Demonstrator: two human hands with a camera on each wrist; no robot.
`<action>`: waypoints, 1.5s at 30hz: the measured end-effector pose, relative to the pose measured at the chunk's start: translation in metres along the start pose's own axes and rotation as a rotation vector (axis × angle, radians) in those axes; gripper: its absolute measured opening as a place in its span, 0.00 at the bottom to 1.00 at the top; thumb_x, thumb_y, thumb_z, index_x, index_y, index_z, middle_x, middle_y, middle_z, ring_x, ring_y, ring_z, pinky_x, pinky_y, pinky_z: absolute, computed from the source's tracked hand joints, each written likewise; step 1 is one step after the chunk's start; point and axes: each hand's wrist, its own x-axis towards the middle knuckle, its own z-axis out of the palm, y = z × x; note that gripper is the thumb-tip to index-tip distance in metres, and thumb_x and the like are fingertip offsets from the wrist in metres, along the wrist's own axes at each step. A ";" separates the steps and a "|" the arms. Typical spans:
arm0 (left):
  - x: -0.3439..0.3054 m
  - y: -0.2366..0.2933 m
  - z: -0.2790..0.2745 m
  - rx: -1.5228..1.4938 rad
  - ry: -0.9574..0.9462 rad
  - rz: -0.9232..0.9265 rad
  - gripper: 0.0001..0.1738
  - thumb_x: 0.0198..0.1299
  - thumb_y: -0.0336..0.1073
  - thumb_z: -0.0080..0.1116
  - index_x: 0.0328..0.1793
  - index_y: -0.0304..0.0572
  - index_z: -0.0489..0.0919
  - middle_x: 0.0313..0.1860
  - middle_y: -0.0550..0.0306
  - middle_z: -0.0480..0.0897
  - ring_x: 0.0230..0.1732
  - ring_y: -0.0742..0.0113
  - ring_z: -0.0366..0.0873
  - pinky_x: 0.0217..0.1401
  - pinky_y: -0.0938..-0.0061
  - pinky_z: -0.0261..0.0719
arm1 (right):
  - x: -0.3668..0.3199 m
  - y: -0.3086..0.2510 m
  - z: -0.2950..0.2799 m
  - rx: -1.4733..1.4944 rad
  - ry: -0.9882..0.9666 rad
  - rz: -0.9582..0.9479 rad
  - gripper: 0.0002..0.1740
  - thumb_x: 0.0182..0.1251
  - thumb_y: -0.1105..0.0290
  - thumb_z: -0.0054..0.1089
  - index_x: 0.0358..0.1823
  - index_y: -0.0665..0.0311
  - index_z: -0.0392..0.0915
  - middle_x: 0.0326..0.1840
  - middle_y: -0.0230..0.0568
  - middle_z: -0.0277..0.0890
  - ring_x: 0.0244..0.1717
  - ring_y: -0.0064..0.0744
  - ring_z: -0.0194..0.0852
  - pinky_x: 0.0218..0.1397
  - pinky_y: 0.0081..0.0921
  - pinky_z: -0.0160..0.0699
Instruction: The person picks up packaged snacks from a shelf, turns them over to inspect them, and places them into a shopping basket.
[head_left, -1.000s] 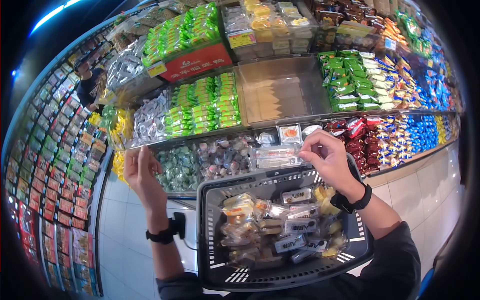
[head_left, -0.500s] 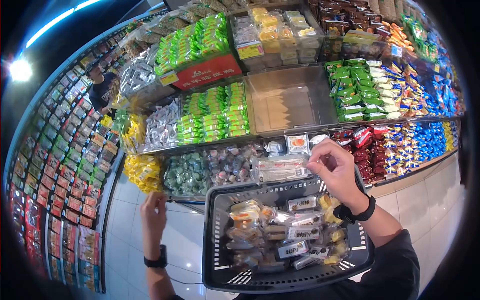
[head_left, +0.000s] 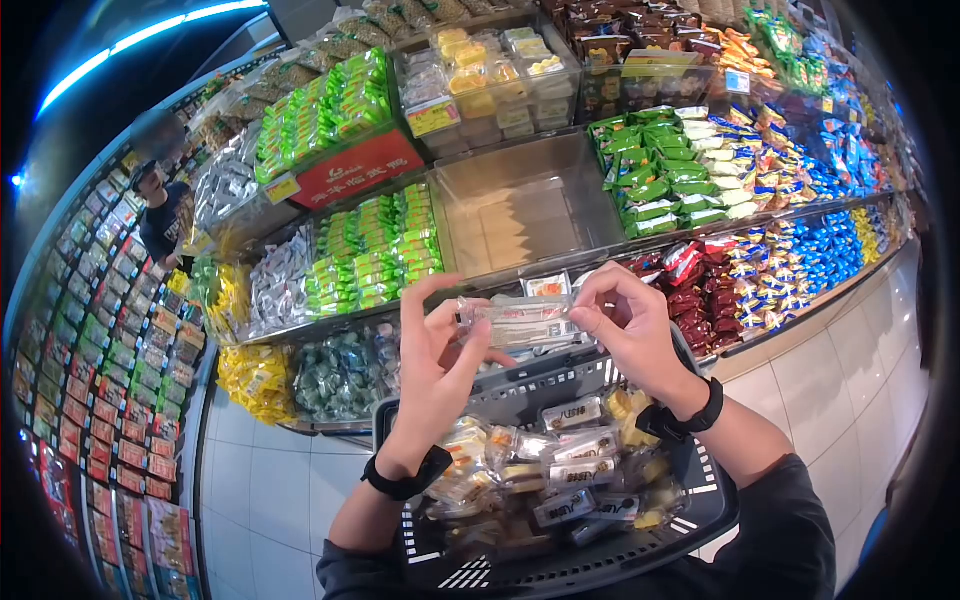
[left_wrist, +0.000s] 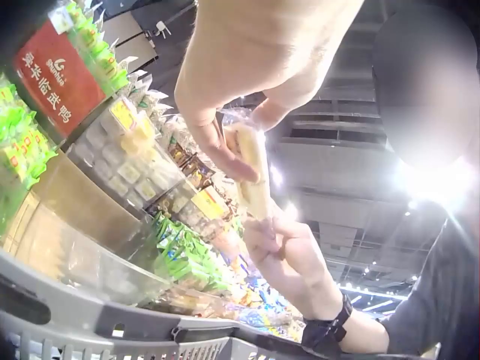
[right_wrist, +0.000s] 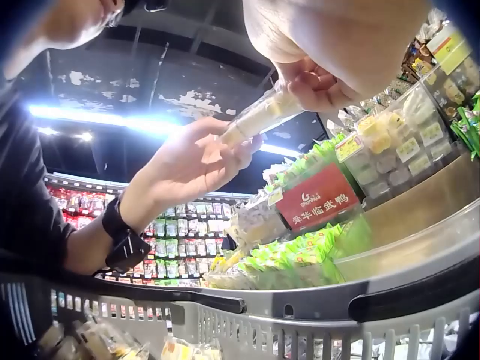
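A clear-wrapped packet [head_left: 520, 322] is held crosswise at the centre of the head view, above the far rim of a grey basket [head_left: 525, 372]. The right hand [head_left: 635, 325] pinches the packet's right end between thumb and fingers. The left hand [head_left: 432, 350] grips the opposite end, thumb and fingers to either side of it.

Surroundings: numerous wrapped snacks [head_left: 585, 445] lie heaped in the basket, lower centre. Tiered bins fill the upper frame: green packets [head_left: 375, 240] left of centre, a red sign [head_left: 355, 172] above them, a brown-lined bin [head_left: 535, 215] at centre, blue packets [head_left: 820, 255] at right. Yellow bags [head_left: 255, 385] sit at lower left of the bins. A rack of packaged goods [head_left: 100, 350] lines the left side, with another person [head_left: 165, 220] at upper left.

Obstructions: the packet and both hands cover part of the lowest bin row. The left wrist's black band [head_left: 408, 475] covers the basket's left portion; the right band overlaps its right rim.

Limits of observation: the packet's print is illegible. In the left wrist view, the right hand's fingers hide its far end, and glare washes out the right side. The upper hand in each wrist view is cut off by the top edge.
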 end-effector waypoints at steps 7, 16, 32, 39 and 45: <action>-0.011 -0.016 -0.016 0.006 -0.001 0.027 0.15 0.71 0.21 0.54 0.57 0.35 0.62 0.58 0.38 0.78 0.49 0.60 0.85 0.47 0.68 0.91 | -0.001 0.003 0.007 -0.014 0.000 -0.022 0.06 0.66 0.79 0.68 0.39 0.65 0.79 0.41 0.29 0.72 0.38 0.14 0.69 0.36 0.15 0.69; -0.010 -0.037 -0.032 0.038 -0.020 -0.014 0.08 0.70 0.19 0.55 0.47 0.32 0.67 0.58 0.36 0.80 0.50 0.65 0.84 0.51 0.67 0.92 | 0.002 0.003 0.008 -0.071 -0.008 0.045 0.04 0.67 0.79 0.67 0.38 0.65 0.79 0.41 0.29 0.71 0.34 0.13 0.67 0.32 0.15 0.70; -0.008 -0.044 -0.038 0.058 -0.021 -0.080 0.09 0.70 0.23 0.62 0.49 0.32 0.72 0.46 0.50 0.85 0.44 0.73 0.84 0.49 0.75 0.89 | 0.000 0.008 0.007 -0.123 -0.062 0.022 0.05 0.67 0.80 0.66 0.37 0.65 0.77 0.41 0.30 0.70 0.38 0.16 0.67 0.37 0.16 0.68; -0.009 -0.035 -0.041 0.081 -0.059 -0.152 0.08 0.69 0.22 0.62 0.48 0.30 0.74 0.44 0.52 0.84 0.44 0.72 0.85 0.50 0.74 0.89 | 0.002 0.002 0.009 -0.283 -0.124 -0.037 0.08 0.62 0.78 0.73 0.42 0.64 0.84 0.39 0.29 0.70 0.35 0.15 0.66 0.36 0.15 0.65; -0.014 -0.035 -0.040 0.112 -0.022 -0.076 0.05 0.68 0.20 0.60 0.46 0.26 0.76 0.41 0.51 0.85 0.43 0.65 0.88 0.49 0.72 0.89 | 0.001 0.012 0.009 -0.310 -0.086 -0.050 0.05 0.58 0.77 0.76 0.35 0.61 0.89 0.33 0.28 0.72 0.31 0.16 0.67 0.33 0.16 0.64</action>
